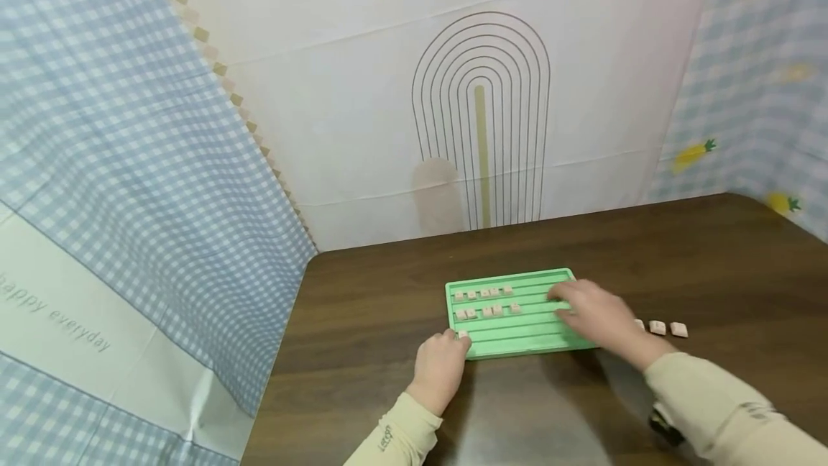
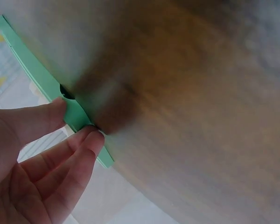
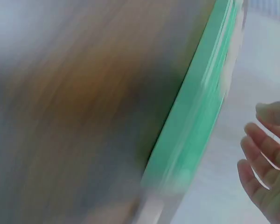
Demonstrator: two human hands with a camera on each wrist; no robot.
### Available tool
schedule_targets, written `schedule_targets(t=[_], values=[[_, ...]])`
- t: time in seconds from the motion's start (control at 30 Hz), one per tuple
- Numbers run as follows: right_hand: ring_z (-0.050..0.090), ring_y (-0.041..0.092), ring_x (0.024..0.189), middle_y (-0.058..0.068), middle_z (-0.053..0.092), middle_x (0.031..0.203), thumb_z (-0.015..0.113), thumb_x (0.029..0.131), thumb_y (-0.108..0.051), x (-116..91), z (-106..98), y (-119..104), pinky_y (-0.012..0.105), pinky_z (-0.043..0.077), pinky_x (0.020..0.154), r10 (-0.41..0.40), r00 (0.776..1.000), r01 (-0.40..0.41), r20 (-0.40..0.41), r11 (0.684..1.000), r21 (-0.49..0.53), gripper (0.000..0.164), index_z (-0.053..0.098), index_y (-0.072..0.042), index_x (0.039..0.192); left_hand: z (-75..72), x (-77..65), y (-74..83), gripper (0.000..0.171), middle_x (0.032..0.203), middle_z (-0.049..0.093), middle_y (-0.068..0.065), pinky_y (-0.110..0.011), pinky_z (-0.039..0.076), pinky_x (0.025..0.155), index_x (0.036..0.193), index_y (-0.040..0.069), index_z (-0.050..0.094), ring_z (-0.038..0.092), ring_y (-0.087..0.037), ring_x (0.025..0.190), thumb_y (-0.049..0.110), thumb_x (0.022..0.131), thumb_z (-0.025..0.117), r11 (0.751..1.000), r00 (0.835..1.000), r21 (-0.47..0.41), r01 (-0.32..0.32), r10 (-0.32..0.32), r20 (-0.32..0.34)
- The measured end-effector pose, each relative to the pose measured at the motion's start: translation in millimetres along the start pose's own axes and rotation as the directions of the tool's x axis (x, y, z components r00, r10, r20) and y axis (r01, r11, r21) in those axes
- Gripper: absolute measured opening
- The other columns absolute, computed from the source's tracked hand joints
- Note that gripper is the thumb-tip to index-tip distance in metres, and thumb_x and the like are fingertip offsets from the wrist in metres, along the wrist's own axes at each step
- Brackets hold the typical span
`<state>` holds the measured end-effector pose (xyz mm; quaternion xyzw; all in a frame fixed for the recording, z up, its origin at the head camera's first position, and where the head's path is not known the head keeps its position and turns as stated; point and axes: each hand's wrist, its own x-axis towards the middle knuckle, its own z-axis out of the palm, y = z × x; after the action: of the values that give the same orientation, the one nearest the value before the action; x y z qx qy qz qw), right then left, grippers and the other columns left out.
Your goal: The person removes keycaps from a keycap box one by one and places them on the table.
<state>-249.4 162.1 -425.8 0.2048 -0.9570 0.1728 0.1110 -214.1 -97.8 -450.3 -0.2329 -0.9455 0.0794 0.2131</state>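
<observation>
A light green tray (image 1: 517, 344) with raised rails lies on the table. Small cream tiles (image 1: 497, 310) with dark marks stand along its two upper rows at the left, and one more tile (image 1: 463, 335) sits at the lower left. My left hand (image 1: 440, 369) grips the tray's near left corner beside that tile. In the left wrist view the thumb and fingertips pinch the green edge. Over the tray's right part is my right hand (image 1: 598, 313), its fingers spread and relaxed with nothing between them. The right wrist view shows that hand's fingers (image 3: 261, 144) apart from the tray.
Several loose cream tiles (image 1: 658, 327) lie on the dark wooden table (image 1: 375, 308) right of the tray, partly behind the right hand. A patterned white cloth (image 1: 349, 128) hangs behind the table, with blue checked curtains (image 1: 162, 128) on both sides.
</observation>
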Motion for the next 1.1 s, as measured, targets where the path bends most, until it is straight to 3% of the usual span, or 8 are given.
schedule_targets(t=[0.1,0.27,0.6,0.87,1.0,1.1], values=[[0.06,0.029,0.098,0.009,0.069,0.101,0.066,0.078,-0.012,20,28,-38,0.048,0.053,0.075,-0.096,0.995,0.094,0.019,0.994,0.052,0.02,0.066,-0.01,0.098,0.2,-0.6,-0.7,0.006,0.068,0.066,0.0,-0.023,0.046,0.041,0.078,0.022,0.07,0.051,-0.013,0.049,0.017,0.078,0.066,1.0,1.0,0.026,0.003,-0.003,0.006],[0.062,0.024,0.088,0.007,0.068,0.095,0.067,0.077,-0.01,34,59,-77,0.041,0.054,0.066,-0.209,0.977,0.206,0.05,0.977,0.05,0.02,0.065,-0.009,0.097,1.3,-0.3,3.6,0.01,0.07,0.066,0.002,-0.021,0.046,0.042,0.082,0.025,0.072,0.052,-0.012,0.05,0.018,0.078,0.066,0.998,1.0,0.064,-0.007,0.007,0.011],[0.057,0.019,0.067,0.003,0.061,0.076,0.064,0.074,-0.002,52,84,-95,0.03,0.048,0.05,-0.353,0.935,0.352,-0.025,0.935,-0.032,0.01,0.063,-0.009,0.081,4.1,-0.2,-1.1,0.006,0.064,0.062,0.004,-0.02,0.044,0.041,0.074,0.023,0.068,0.049,-0.011,0.048,0.02,0.078,0.065,0.993,1.0,0.118,0.001,0.003,-0.026],[0.059,0.019,0.073,0.003,0.064,0.081,0.063,0.077,-0.005,48,79,-90,0.033,0.052,0.057,-0.3,0.954,0.3,-0.013,0.954,0.001,0.009,0.065,-0.009,0.085,2.4,0.5,4.1,0.012,0.07,0.064,0.002,-0.025,0.045,0.039,0.089,0.026,0.071,0.052,-0.013,0.051,0.02,0.08,0.065,0.996,0.996,0.063,0.059,-0.063,0.058],[0.061,0.023,0.087,0.005,0.066,0.09,0.064,0.081,-0.011,45,65,-82,0.04,0.054,0.07,-0.218,0.975,0.216,0.033,0.975,0.043,0.011,0.066,-0.009,0.092,1.0,0.4,3.0,0.01,0.072,0.064,0.0,-0.028,0.047,0.041,0.088,0.023,0.07,0.055,-0.014,0.055,0.023,0.079,0.066,0.997,0.993,0.021,0.081,-0.082,0.087],[0.061,0.023,0.089,0.004,0.066,0.092,0.065,0.082,-0.015,43,49,-71,0.042,0.054,0.072,-0.165,0.985,0.163,0.054,0.985,0.049,0.012,0.066,-0.011,0.093,0.3,-0.3,0.6,0.012,0.073,0.064,-0.001,-0.03,0.048,0.043,0.083,0.019,0.066,0.056,-0.016,0.057,0.028,0.076,0.069,0.995,0.991,0.001,0.096,-0.095,0.092]])
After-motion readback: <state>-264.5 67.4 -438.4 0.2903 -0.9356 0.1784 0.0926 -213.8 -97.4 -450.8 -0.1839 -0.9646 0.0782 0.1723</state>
